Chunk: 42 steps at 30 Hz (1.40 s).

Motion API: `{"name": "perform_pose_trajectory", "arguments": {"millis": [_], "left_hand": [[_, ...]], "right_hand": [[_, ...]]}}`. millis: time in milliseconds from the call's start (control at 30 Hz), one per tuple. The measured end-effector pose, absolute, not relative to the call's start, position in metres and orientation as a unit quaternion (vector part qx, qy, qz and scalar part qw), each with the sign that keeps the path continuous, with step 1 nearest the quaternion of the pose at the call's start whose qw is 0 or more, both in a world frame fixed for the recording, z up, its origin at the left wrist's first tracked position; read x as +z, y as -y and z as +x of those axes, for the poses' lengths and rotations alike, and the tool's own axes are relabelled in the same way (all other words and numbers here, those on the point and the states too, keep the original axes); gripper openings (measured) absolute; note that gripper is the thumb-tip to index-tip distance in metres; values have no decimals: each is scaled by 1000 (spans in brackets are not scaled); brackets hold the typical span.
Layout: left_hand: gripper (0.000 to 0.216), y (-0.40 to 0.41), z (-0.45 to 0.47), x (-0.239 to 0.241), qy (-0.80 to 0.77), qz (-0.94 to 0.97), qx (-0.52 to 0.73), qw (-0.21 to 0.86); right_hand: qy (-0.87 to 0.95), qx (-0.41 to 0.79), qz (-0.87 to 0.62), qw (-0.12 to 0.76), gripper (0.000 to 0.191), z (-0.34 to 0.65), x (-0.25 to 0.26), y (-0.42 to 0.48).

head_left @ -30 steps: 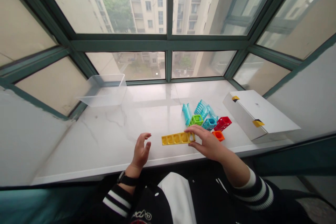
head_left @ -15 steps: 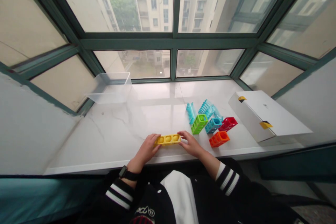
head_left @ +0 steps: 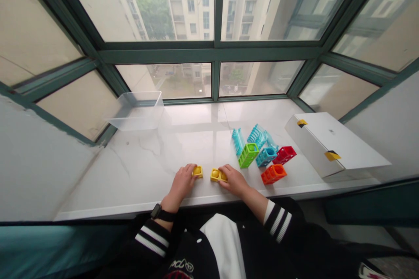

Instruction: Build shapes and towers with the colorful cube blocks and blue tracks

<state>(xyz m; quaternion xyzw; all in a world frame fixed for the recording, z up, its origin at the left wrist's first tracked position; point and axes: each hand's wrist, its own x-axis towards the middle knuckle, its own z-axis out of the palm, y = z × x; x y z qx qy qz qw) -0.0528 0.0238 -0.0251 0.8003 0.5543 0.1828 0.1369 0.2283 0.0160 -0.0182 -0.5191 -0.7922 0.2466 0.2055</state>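
Two yellow plastic pieces lie near the front edge of the white marble sill (head_left: 147, 161), a small gap between them. My left hand (head_left: 181, 182) is closed on the left yellow piece (head_left: 197, 171). My right hand (head_left: 233, 179) is closed on the right yellow piece (head_left: 216, 175). To the right stand a green block (head_left: 248, 154), a light blue block (head_left: 265, 155), a red block (head_left: 285, 154) and an orange block (head_left: 273, 173). Behind them lie turquoise ribbed pieces (head_left: 257, 134).
A clear plastic tub (head_left: 137, 111) sits at the back left of the sill against the window frame. A white cardboard box (head_left: 330, 144) with yellow tabs lies at the right end. Green-framed windows rise behind.
My right hand slid the long yellow strip left from the pile, my left hand took its other end, and now it is in two pieces pulled slightly apart.
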Motion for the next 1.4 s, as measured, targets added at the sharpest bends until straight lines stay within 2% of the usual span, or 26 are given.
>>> {"name": "perform_pose_trajectory", "arguments": {"millis": [200, 500, 667, 900, 1000, 1067, 1200, 1333, 1400], "left_hand": [[41, -58, -33, -22, -619, 762, 156, 108], [51, -110, 19, -19, -603, 784, 121, 86], [73, -102, 5, -18, -617, 775, 122, 68], [54, -65, -43, -19, -625, 770, 117, 54], [60, -45, -47, -18, -582, 795, 166, 32], [64, -34, -41, -18, -520, 826, 203, 74], [59, -21, -22, -22, -464, 832, 237, 188], [63, -18, -9, -22, -457, 821, 244, 241], [55, -18, -8, -21, -461, 819, 238, 244]], "right_hand": [[769, 241, -545, 231, 44, 236, -21, -12], [762, 227, -575, 191, 51, 234, -24, -11], [767, 218, -575, 185, 55, 233, -27, -13], [780, 222, -557, 180, 54, 227, -29, -19], [793, 233, -535, 178, 54, 222, -27, -20], [798, 239, -524, 179, 55, 219, -27, -21], [798, 242, -519, 186, 55, 217, -29, -22], [800, 238, -519, 184, 58, 217, -31, -23], [805, 239, -511, 185, 59, 218, -33, -23]]}}
